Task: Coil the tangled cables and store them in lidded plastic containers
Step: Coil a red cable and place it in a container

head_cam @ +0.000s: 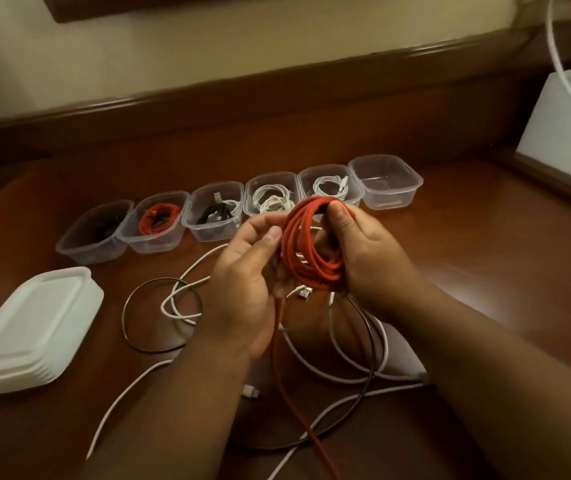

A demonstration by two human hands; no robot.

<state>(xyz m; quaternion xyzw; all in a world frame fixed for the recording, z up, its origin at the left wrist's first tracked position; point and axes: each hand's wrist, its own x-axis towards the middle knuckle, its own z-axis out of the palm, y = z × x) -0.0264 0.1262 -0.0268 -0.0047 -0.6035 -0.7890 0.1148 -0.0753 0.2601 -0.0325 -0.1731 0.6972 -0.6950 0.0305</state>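
Beyond both hands stands a row of six clear containers [239, 206], the far-right one empty, with a stack of white lids [31, 327] off to the left of the left hand [242, 289]. Between the hands, the red cable [311, 251] is a light, soft, springy coil: the right hand [367, 254] clasps its loops, the left pinches the strand feeding in. Probably best gripped across all loops, since its free tail hangs below among loose white cables [346, 358].

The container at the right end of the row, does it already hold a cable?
No, the rightmost container is bare inside, while the other five each hold a coiled cable.
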